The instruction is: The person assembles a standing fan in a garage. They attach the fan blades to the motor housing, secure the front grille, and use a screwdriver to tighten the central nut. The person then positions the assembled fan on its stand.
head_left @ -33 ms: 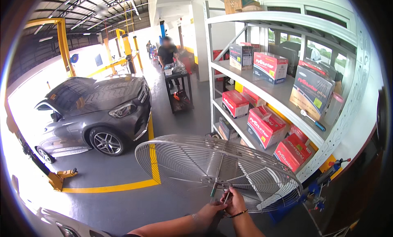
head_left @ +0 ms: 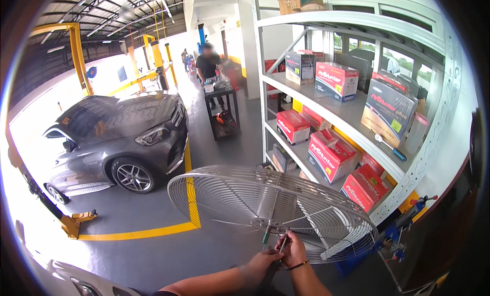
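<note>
A large round wire fan guard (head_left: 219, 206) spreads in front of me, tilted, with blurred silvery parts behind its wires. My right hand (head_left: 292, 250) is closed just under the hub plate (head_left: 275, 226), its fingers round a thin metal rod (head_left: 283, 243). Against it sits my left hand (head_left: 259, 264), closed at the lower end of the same rod. Most of the left fingers are hidden behind the hand. A short green piece (head_left: 266, 234) hangs from the hub just left of the rod, apart from the right fingers.
White metal shelving (head_left: 334, 104) with several red and grey boxes (head_left: 334, 155) stands at the right; a blue-handled ratchet (head_left: 390, 148) lies on it. A grey car (head_left: 117, 137) is parked left by a yellow lift post (head_left: 76, 56). A person (head_left: 208, 66) stands at a black cart (head_left: 224, 114).
</note>
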Available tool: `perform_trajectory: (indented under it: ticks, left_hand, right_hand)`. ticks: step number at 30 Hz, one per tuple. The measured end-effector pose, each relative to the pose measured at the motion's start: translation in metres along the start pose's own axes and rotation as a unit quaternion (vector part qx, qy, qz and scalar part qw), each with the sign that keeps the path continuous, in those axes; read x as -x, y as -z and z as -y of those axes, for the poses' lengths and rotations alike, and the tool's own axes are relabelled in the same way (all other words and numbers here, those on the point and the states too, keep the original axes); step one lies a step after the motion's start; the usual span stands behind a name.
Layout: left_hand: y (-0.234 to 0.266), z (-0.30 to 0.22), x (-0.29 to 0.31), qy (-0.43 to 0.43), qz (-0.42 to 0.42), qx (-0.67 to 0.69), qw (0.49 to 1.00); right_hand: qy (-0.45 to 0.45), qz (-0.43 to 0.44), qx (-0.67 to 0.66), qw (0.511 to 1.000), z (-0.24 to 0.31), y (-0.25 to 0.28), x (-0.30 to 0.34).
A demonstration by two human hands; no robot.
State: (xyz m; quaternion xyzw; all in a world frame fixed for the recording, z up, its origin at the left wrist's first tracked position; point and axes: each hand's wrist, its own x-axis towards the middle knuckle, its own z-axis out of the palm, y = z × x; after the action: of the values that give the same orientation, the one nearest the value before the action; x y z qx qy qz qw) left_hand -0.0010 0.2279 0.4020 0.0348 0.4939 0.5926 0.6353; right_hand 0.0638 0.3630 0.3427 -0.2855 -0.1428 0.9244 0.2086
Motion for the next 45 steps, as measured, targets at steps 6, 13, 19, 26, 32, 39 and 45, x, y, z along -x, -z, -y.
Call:
perform_trajectory:
  ticks: [6,13,19,26,32,39,45]
  left_hand:
    - [-0.001,-0.002,-0.009,-0.045,-0.006,-0.013,0.999]
    - [0.013,-0.004,0.0,-0.035,-0.014,-0.077,0.996]
    - [0.01,-0.005,0.013,-0.074,-0.028,-0.114,0.99]
    - [0.012,-0.01,0.034,-0.198,-0.018,-0.15,0.969]
    - [0.039,-0.01,0.04,-0.264,-0.071,-0.182,0.944]
    - [0.068,0.001,0.047,-0.264,-0.11,-0.158,0.945]
    - [0.066,0.001,0.044,-0.242,-0.095,-0.154,0.953]
  right_hand:
    - [-0.018,0.063,0.022,0.998,0.01,-0.001,0.007]
    - [-0.03,0.059,0.001,0.998,0.012,-0.019,0.015]
    - [-0.011,0.014,-0.012,1.0,0.011,-0.023,0.013]
    - [0.0,0.049,0.012,0.999,0.01,-0.029,0.021]
    - [0.019,0.053,-0.011,0.998,0.007,-0.021,0.026]
    - [0.081,0.04,-0.037,0.995,-0.011,-0.021,0.015]
    - [0.079,-0.02,0.001,0.997,-0.012,-0.03,0.013]
